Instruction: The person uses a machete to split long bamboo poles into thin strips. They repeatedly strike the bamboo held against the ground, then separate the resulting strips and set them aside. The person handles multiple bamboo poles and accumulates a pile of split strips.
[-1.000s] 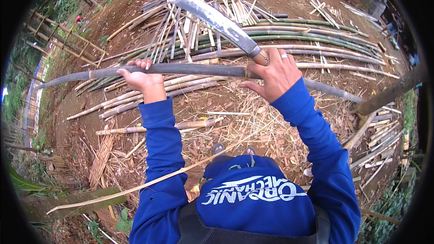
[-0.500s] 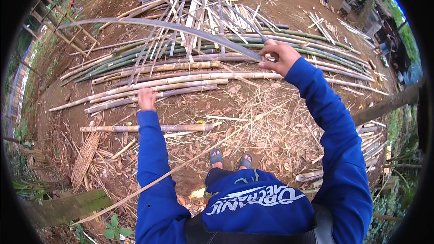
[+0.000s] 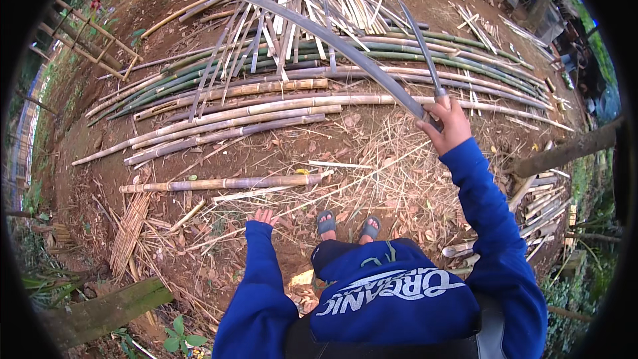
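My right hand [image 3: 450, 126] is closed around the handle of a machete [image 3: 423, 50], its narrow dark blade pointing up and away. The same hand pinches the near end of a long, grey bamboo strip [image 3: 312, 26], which arcs up to the far left above the bamboo pile. Lower down, my left hand [image 3: 264, 217] is empty, its fingers spread, over the littered ground left of my sandalled feet [image 3: 325, 223]. Close to it, a thin pale bamboo sliver [image 3: 352, 183] runs slantwise over the shavings.
Long green and tan bamboo poles [image 3: 246, 119] lie across the ground ahead, with split strips [image 3: 289, 20] heaped over them. A shorter pole [image 3: 219, 183] lies nearer. A post [image 3: 565, 149] juts in at right; a mossy beam [image 3: 106, 312] stands at lower left.
My left hand has dropped down toward my feet. My right hand has come nearer and rightward with the machete and strip. The thin sliver no longer crosses my left arm.
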Motion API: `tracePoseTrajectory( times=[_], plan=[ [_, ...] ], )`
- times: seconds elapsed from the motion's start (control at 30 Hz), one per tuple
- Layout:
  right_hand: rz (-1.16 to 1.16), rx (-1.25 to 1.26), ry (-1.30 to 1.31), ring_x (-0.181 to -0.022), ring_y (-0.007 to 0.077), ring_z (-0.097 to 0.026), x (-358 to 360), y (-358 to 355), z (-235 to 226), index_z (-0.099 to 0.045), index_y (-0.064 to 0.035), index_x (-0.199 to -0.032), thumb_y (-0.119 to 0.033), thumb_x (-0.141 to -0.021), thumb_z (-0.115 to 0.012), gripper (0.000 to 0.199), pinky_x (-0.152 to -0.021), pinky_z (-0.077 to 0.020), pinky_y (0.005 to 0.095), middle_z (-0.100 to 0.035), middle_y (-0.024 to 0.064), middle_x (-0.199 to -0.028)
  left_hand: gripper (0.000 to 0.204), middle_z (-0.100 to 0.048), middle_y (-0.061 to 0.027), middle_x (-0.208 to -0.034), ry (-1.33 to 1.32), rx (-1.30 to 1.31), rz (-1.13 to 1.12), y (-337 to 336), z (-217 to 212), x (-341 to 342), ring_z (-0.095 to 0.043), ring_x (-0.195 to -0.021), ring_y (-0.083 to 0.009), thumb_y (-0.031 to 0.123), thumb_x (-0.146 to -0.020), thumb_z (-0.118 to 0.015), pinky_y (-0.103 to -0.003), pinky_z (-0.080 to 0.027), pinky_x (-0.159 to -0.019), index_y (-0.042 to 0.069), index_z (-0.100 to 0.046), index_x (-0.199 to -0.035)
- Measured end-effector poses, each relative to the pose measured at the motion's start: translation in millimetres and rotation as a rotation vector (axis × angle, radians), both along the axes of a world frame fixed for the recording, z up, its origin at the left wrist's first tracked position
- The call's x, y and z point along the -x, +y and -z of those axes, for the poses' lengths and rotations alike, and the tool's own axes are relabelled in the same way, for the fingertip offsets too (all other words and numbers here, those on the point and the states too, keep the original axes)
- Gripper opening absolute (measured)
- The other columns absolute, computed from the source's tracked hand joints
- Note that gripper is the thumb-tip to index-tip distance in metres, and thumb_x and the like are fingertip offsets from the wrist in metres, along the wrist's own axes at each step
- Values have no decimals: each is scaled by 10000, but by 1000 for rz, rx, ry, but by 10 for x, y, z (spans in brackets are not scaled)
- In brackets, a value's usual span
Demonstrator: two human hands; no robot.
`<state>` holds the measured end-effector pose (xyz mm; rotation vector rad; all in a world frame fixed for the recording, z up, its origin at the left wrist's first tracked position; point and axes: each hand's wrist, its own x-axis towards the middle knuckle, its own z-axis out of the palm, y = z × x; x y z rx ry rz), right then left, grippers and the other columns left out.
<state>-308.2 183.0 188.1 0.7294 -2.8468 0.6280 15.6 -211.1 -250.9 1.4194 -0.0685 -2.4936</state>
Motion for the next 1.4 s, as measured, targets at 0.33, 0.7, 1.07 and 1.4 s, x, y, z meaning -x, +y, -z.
tracePoseTrajectory(
  times=[0.33,0.7,1.07,1.4],
  plan=[
    [79,-2,380,-802,359,-598,-326,629,244,-648,-120,-1035,-162,-737,-756,320,-656,-512,421,-503,173,-1011,427,-531,-186,-1166,6,2307,-814,-1180,-5591,2357,-535,-1105,-242,74,-858,-643,-352,-510,-880,-56,-437,-1209],
    [81,-98,556,-773,315,-594,-211,2213,613,-663,-149,-1079,-115,-694,-776,403,-613,-499,403,-481,154,-989,734,-405,-157,-1415,-432,3274,1700,-1270,-5801,2661,-311,-1356,-308,633,-821,-524,-487,-212,-1129,184,-396,-1388],
    [252,-204,381,-749,320,-578,7,3082,811,-631,-283,-1180,-48,-809,-626,440,-637,-497,416,-516,116,-915,160,-582,-86,-745,112,2988,1395,319,-4118,1891,-593,-545,-271,219,-841,-632,-365,-478,-456,90,-540,-824],
    [315,376,38,-820,311,-586,-1375,2126,2011,-698,-223,-1024,-59,-770,-671,303,-727,-502,382,-572,139,-895,212,-608,-94,-782,-218,2918,1678,2797,-2460,1840,-645,-728,-262,48,-775,-572,-394,-531,-604,127,-487,-952]
  ],
)
